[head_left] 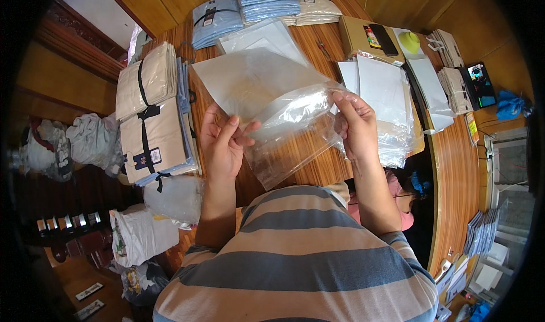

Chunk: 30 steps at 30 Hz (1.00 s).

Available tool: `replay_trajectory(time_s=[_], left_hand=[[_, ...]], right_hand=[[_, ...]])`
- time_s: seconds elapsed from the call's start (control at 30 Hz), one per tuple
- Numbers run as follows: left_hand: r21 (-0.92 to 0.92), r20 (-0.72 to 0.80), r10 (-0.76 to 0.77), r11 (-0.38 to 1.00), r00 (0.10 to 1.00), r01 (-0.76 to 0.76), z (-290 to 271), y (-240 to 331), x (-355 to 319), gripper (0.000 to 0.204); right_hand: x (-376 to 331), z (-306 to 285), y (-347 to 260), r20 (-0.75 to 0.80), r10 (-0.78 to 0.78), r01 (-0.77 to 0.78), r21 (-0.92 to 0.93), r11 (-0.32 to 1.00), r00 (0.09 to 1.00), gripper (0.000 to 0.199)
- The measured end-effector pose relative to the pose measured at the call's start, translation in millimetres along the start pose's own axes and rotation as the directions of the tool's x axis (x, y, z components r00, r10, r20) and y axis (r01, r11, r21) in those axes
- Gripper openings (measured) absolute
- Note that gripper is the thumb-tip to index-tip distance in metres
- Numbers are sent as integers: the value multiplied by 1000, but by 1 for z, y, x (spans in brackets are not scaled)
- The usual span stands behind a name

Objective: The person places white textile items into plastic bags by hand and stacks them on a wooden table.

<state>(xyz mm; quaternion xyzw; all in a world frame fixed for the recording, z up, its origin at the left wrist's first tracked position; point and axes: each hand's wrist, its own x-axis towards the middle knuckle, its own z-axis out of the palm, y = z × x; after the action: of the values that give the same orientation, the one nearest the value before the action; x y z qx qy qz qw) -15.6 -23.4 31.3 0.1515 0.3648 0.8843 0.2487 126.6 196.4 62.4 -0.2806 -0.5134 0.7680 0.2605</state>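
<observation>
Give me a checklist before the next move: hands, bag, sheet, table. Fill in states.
1. Right hand grips the clear bag: ok, thumb and fingers pinch its upper right part.
2. Left hand firmly holds the whitish sheet: cannot tell; fingers are at its lower edge, grip unclear.
3. Sheet fully inside the bag: cannot tell; they overlap, but the glossy film hides the layering.
4. Bag smooth: not ok, it is creased.
5. Black phone off the bare tabletop: ok, it lies on the cardboard box.
</observation>
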Motion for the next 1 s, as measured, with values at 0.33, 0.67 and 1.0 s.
replay_trajectory(time_s=[0.33, 0.67, 1.0], left_hand=[[-103, 99, -92, 989, 991, 103, 15, -10, 10, 68], [73, 32, -403, 914, 915, 400, -19, -46, 26, 60], [211, -96, -372, 899, 923, 384, -21, -76, 24, 62]], right_hand=[[-3, -5, 0, 6, -159, 158, -135, 978, 987, 22], [18, -31, 21, -132, -23, -18, -296, 955, 991, 21], [-18, -115, 54, 474, 51, 113, -311, 944, 879, 68]])
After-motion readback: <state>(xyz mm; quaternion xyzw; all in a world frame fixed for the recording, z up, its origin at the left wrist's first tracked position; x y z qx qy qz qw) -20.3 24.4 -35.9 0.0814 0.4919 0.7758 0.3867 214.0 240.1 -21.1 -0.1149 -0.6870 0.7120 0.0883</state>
